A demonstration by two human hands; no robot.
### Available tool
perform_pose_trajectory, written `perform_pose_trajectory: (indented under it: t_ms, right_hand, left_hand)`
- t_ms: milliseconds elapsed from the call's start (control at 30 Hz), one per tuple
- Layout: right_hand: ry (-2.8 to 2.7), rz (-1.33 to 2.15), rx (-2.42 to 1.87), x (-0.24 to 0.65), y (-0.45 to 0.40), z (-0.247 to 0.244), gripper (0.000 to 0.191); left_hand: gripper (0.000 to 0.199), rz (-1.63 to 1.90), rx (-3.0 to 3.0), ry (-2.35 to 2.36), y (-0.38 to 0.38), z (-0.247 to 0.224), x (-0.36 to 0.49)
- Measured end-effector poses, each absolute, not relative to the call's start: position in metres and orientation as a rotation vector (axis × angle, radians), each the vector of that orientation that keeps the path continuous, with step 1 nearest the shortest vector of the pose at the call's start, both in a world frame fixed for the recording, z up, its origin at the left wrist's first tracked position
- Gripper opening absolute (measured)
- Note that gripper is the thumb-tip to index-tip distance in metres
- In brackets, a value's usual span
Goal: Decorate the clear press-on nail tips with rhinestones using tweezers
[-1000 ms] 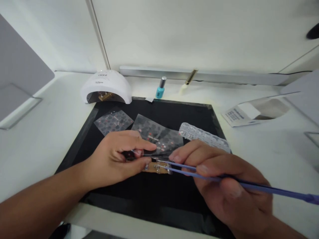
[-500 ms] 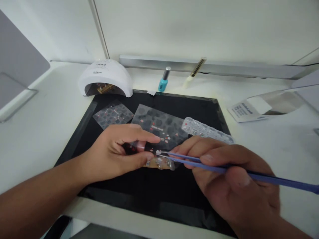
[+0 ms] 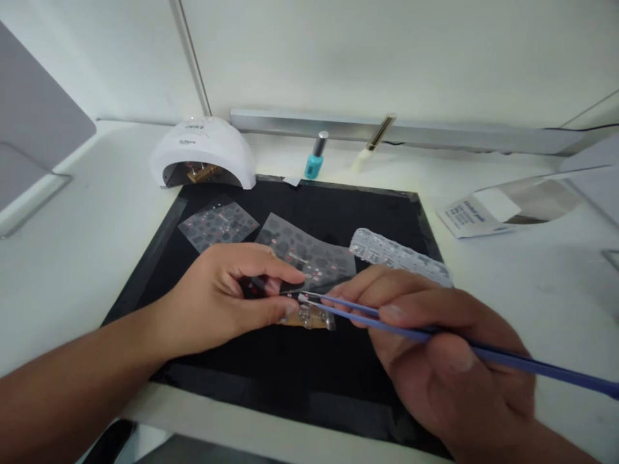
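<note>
My left hand (image 3: pixel 232 293) pinches a clear sticker sheet (image 3: pixel 287 241) between thumb and fingers, and the sheet curves up off the mat. It is dotted with small red and white stickers. At the sheet's near edge lies a tan strip with clear shiny lumps (image 3: pixel 309 317), partly hidden by my thumb. My right hand (image 3: pixel 435 341) grips blue tweezers (image 3: pixel 401 332). The fine metal tips are close together at a tiny white piece (image 3: pixel 303 298), just right of my left fingertips; whether they clasp it is too small to tell.
On the black mat (image 3: pixel 271 374) lie a second sticker sheet (image 3: pixel 220 222) and a clear plastic case (image 3: pixel 396 254). Behind stand a white nail lamp (image 3: pixel 213 145) with a gold-coloured object inside, a turquoise polish bottle (image 3: pixel 315 158) and a gold-capped bottle (image 3: pixel 377 138). An alcohol pads box (image 3: pixel 476 212) lies right.
The held sheet has tilted and shifted a little left, curving more. My right hand and the tweezers have moved slightly left with the tiny white piece.
</note>
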State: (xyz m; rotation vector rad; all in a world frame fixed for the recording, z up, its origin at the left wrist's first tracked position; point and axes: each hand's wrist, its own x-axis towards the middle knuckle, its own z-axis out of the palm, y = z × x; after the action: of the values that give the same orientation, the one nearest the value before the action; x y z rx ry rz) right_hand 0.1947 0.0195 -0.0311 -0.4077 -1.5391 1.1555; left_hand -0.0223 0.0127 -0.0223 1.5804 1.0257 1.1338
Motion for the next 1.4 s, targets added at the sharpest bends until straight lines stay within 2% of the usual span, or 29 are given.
perform_pose_trajectory:
  t_ms: [567, 1400]
  right_hand:
    - [-1.546, 1.199, -0.416, 0.1976, 0.0264, -0.0298, 0.021]
    - [-1.555, 1.217, -0.365, 0.2021, 0.027, -0.0313, 0.023]
  left_hand:
    - [0.01, 1.126, 1.998, 1.076, 0.0102, -0.018, -0.0255]
    - [0.007, 1.11, 2.014, 1.01, 0.0077, -0.017, -0.0268]
